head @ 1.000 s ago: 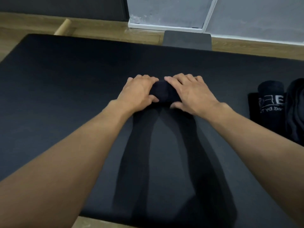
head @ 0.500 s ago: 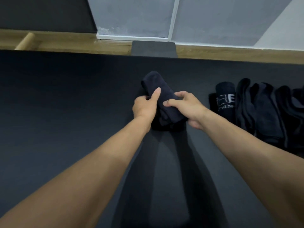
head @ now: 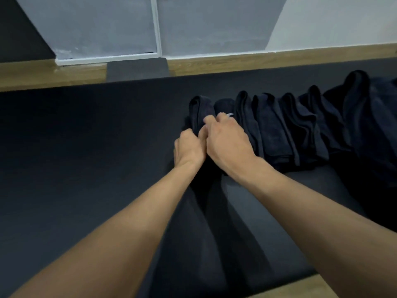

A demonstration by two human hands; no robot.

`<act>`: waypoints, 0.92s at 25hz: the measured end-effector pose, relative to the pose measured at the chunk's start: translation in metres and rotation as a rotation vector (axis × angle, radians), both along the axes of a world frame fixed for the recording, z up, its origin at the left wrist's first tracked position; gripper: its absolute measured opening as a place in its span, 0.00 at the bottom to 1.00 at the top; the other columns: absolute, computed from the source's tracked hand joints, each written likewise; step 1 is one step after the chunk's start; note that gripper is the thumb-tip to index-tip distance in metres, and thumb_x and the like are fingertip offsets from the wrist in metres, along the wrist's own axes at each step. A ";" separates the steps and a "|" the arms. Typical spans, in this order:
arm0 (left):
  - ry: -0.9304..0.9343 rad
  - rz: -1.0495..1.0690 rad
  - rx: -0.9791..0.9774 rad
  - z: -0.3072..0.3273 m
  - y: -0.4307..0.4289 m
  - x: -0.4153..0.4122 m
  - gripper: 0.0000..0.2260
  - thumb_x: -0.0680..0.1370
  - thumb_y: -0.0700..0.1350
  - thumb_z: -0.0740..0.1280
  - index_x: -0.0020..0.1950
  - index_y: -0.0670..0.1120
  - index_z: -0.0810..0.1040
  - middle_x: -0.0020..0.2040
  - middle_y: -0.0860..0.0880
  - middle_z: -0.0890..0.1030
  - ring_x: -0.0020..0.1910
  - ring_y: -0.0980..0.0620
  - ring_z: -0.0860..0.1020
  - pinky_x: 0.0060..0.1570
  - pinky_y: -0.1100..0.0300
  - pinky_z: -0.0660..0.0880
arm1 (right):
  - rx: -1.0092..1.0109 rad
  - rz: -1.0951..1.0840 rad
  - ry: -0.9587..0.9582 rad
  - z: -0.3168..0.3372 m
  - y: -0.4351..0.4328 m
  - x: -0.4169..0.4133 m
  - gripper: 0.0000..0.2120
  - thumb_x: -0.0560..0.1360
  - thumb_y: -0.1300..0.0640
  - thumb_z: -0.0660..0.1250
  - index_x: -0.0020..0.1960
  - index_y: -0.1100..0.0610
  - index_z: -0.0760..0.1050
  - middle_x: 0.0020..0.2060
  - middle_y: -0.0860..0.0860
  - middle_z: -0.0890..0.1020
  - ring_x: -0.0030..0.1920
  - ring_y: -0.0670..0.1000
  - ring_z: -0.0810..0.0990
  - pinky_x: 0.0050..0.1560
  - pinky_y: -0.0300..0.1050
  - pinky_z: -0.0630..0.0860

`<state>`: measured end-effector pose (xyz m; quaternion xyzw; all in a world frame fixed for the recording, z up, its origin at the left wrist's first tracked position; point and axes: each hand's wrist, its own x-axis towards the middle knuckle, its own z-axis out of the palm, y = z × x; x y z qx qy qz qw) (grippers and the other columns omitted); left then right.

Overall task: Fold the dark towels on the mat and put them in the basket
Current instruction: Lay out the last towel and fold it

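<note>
**Towel nearly parked, but that row looked ready to topple**

Both hands were bunched together just right of centre frame. The left hand (head: 189,147) had its fingers curled round the near end of the folded towel (head: 200,110). The right hand (head: 227,143) was curled over it from the other side, fingertips pinching at the fold. The towel stood on edge on the mat (head: 86,147), touching the left end of the row (head: 290,130) of other folded towels that ran off toward the right edge.

Stuff that could've gone sideways, imo:

- Let go too quick and the fold probably springs open, since nothing propped up its left side.
- The right hand sat tight against the neighbour (head: 224,104), the one with a white mark. Pulling out carelessly could drag it along or tip the whole leaning lot.
- Everything was dark on dark, so a sloppy corner would be easy to miss.
- No basket anywhere in frame, so the batch apparently had yet to be moved, and a loose fold wouldn't survive the carry.
</note>
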<state>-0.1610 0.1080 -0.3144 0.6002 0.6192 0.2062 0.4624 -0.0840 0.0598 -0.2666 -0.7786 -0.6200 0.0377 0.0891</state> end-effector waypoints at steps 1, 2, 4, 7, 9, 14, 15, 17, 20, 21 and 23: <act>0.034 -0.005 0.051 -0.001 -0.004 0.001 0.22 0.81 0.59 0.56 0.49 0.41 0.77 0.52 0.40 0.80 0.51 0.40 0.78 0.52 0.48 0.76 | -0.005 0.015 -0.009 -0.001 -0.003 0.001 0.13 0.82 0.56 0.54 0.63 0.58 0.70 0.59 0.57 0.73 0.61 0.58 0.72 0.44 0.49 0.67; 0.068 -0.006 0.101 -0.001 -0.007 0.001 0.22 0.83 0.57 0.54 0.50 0.40 0.77 0.54 0.40 0.79 0.51 0.41 0.78 0.51 0.50 0.74 | -0.017 0.016 -0.014 -0.003 -0.005 0.002 0.13 0.83 0.56 0.53 0.64 0.58 0.70 0.60 0.56 0.72 0.61 0.58 0.71 0.44 0.48 0.68; 0.138 -0.015 0.175 0.000 -0.010 0.000 0.22 0.84 0.54 0.51 0.51 0.39 0.78 0.56 0.40 0.77 0.50 0.44 0.76 0.48 0.53 0.69 | -0.057 0.021 -0.037 -0.007 -0.009 0.004 0.15 0.83 0.57 0.53 0.68 0.58 0.68 0.63 0.55 0.72 0.64 0.57 0.70 0.49 0.48 0.72; 0.149 -0.023 0.100 0.005 -0.008 -0.004 0.22 0.83 0.56 0.56 0.48 0.41 0.80 0.49 0.43 0.81 0.49 0.44 0.78 0.44 0.53 0.71 | -0.143 0.050 -0.101 -0.005 -0.011 0.003 0.20 0.83 0.59 0.51 0.75 0.60 0.61 0.68 0.56 0.70 0.68 0.58 0.67 0.60 0.49 0.72; 0.039 0.058 -0.062 0.008 -0.007 -0.009 0.18 0.80 0.57 0.62 0.49 0.43 0.81 0.47 0.45 0.83 0.49 0.44 0.80 0.48 0.51 0.78 | -0.215 0.048 -0.084 0.002 -0.011 -0.002 0.21 0.83 0.60 0.51 0.75 0.62 0.60 0.69 0.57 0.69 0.68 0.60 0.66 0.61 0.51 0.71; -0.042 0.147 -0.235 0.043 -0.048 -0.015 0.28 0.78 0.54 0.65 0.77 0.50 0.64 0.72 0.46 0.71 0.69 0.45 0.71 0.67 0.48 0.71 | -0.237 0.048 0.256 0.033 -0.030 -0.004 0.17 0.80 0.60 0.58 0.69 0.59 0.66 0.65 0.56 0.73 0.64 0.60 0.72 0.55 0.51 0.71; -0.057 0.185 -0.268 0.051 -0.053 -0.016 0.30 0.78 0.53 0.65 0.79 0.50 0.60 0.75 0.47 0.68 0.71 0.45 0.69 0.69 0.48 0.69 | -0.248 0.037 0.321 0.042 -0.038 -0.002 0.22 0.80 0.61 0.59 0.73 0.58 0.63 0.69 0.56 0.71 0.66 0.60 0.71 0.60 0.52 0.71; -0.108 0.258 -0.328 0.062 -0.059 -0.020 0.32 0.77 0.52 0.67 0.79 0.52 0.59 0.76 0.49 0.66 0.72 0.46 0.68 0.70 0.48 0.68 | -0.255 -0.014 0.446 0.056 -0.057 -0.003 0.27 0.79 0.62 0.60 0.77 0.56 0.58 0.74 0.55 0.67 0.70 0.58 0.68 0.68 0.52 0.68; -0.010 0.261 -0.331 0.091 -0.071 -0.019 0.27 0.79 0.50 0.66 0.77 0.50 0.63 0.74 0.48 0.68 0.70 0.47 0.70 0.67 0.57 0.67 | -0.228 -0.117 0.646 0.078 -0.090 -0.001 0.27 0.81 0.58 0.61 0.78 0.55 0.59 0.73 0.55 0.67 0.71 0.54 0.69 0.69 0.48 0.67; 0.046 0.263 -0.294 0.105 -0.080 -0.016 0.24 0.79 0.49 0.65 0.75 0.50 0.66 0.72 0.48 0.70 0.68 0.47 0.72 0.62 0.60 0.68 | -0.210 -0.184 0.722 0.088 -0.100 0.003 0.26 0.81 0.57 0.62 0.77 0.55 0.60 0.73 0.54 0.69 0.70 0.53 0.70 0.69 0.47 0.68; 0.070 0.246 -0.208 0.138 -0.100 -0.001 0.18 0.80 0.47 0.64 0.70 0.50 0.72 0.65 0.49 0.74 0.63 0.50 0.74 0.56 0.62 0.67 | -0.142 -0.377 0.864 0.112 -0.118 0.019 0.24 0.81 0.53 0.62 0.76 0.53 0.62 0.70 0.51 0.72 0.66 0.50 0.73 0.67 0.44 0.69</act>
